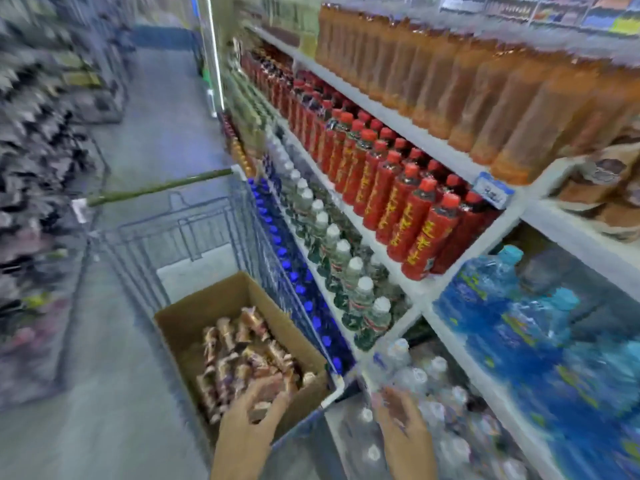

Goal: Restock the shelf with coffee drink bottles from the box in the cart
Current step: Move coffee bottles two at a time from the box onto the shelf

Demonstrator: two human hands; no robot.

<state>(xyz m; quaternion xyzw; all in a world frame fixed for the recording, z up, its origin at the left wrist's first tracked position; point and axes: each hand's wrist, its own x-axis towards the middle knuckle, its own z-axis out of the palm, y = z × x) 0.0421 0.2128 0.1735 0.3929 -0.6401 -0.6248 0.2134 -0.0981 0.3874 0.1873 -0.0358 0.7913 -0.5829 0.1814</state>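
The left hand (250, 412) reaches down into the near end of the cardboard box (194, 317), fingers spread over the coffee bottles (239, 344). The blur hides whether they close on one. The right hand (401, 419) hangs to the right, outside the cart (221, 223), with fingers loosely extended and nothing in them. It is over a batch of clear bottles (415, 372) on the low part of the shelf (417, 289).

The coffee bottles lie jumbled on their sides in the box, piled mostly toward its near half. The box sits in the near right corner of the cart, against the wire side next to the shelf. The cart's green handle (159, 187) is at the far end.

On the shelf, a row of blue-capped bottles (287, 258) runs just beside the cart. Above them stand white-capped bottles (346, 265), then red bottles (398, 188) with yellow lettering, then tall orange-brown bottles (450, 81) on top. A blue price tag (491, 190) hangs on the shelf edge at the right end of the red row. Large blue water jugs (519, 306) fill the bay to the right. The grey floor (156, 116) of the aisle stretches away on the left.
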